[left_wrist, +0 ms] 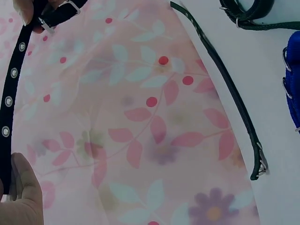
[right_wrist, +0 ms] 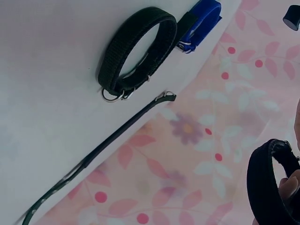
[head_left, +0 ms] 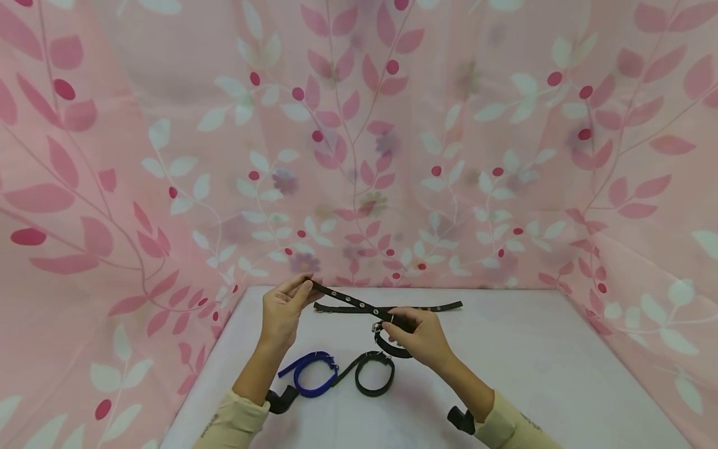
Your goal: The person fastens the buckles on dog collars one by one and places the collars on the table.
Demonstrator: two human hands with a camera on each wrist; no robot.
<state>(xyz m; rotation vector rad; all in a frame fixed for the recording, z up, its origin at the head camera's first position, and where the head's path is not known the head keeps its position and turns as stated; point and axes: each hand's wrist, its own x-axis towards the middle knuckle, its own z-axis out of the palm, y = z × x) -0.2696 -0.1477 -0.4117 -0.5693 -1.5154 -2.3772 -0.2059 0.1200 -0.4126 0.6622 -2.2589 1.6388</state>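
A black buckled collar (head_left: pixel 349 299) with a row of metal eyelets is stretched between both hands above the table. My left hand (head_left: pixel 282 315) pinches its free end between thumb and fingers. Near the buckle, my right hand (head_left: pixel 423 337) grips the strap, and the collar's closed loop (right_wrist: pixel 260 183) hangs below. Silver metal shows at the buckle (left_wrist: pixel 71 6) in the left wrist view. Behind the hands, a dark strap (head_left: pixel 443 308) with eyelets lies straight. Nearer me lie a looped blue collar (head_left: pixel 315 393) and a looped dark green collar (head_left: pixel 374 393), side by side.
The white table (head_left: pixel 505 380) runs back to a pink curtain (head_left: pixel 359 218) with leaf and flower prints, which also rises on both sides. A black object sits at each wrist, one by the left sleeve (head_left: pixel 238 418), one by the right sleeve (head_left: pixel 507 424).
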